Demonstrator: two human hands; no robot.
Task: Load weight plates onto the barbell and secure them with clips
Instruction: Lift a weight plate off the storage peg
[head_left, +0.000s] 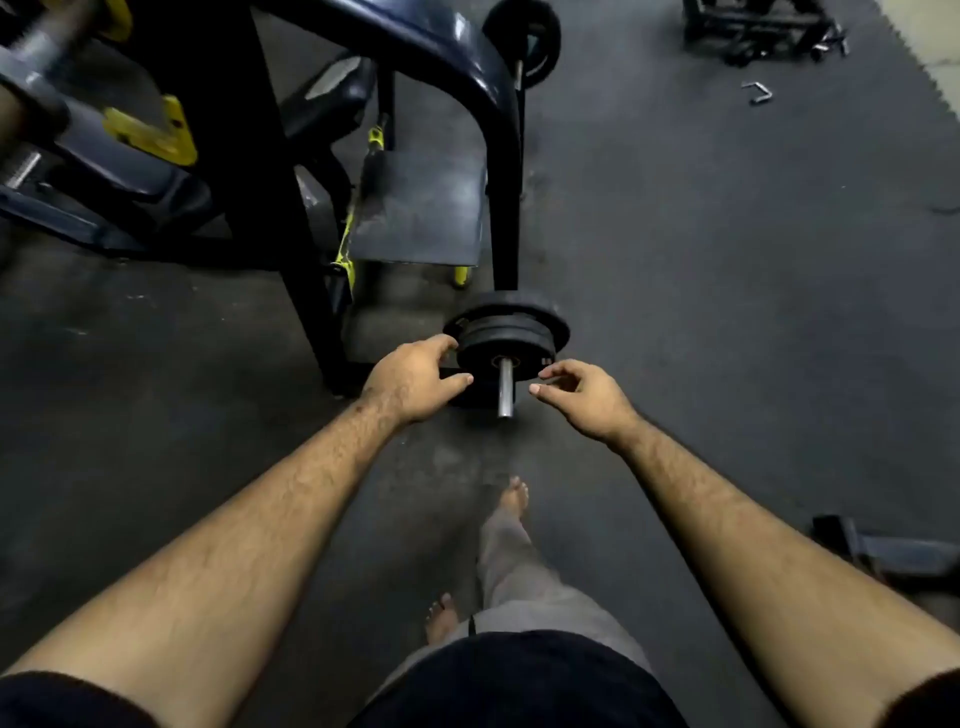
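Both hands reach forward, low over the floor (727, 312). Left hand (410, 379) spread, fingertips at the left rim of the weight plates (501, 332); contact uncertain. Right hand (582, 392) loosely curled just right of them, thumb and forefinger nearly closed; whether it pinches a clip, cannot tell. Plates stacked on the barbell (505, 387), whose bare end pokes out between the hands.

Judgement: seat the plates flush by pressing evenly on both sides before clipping.

No containers visible.
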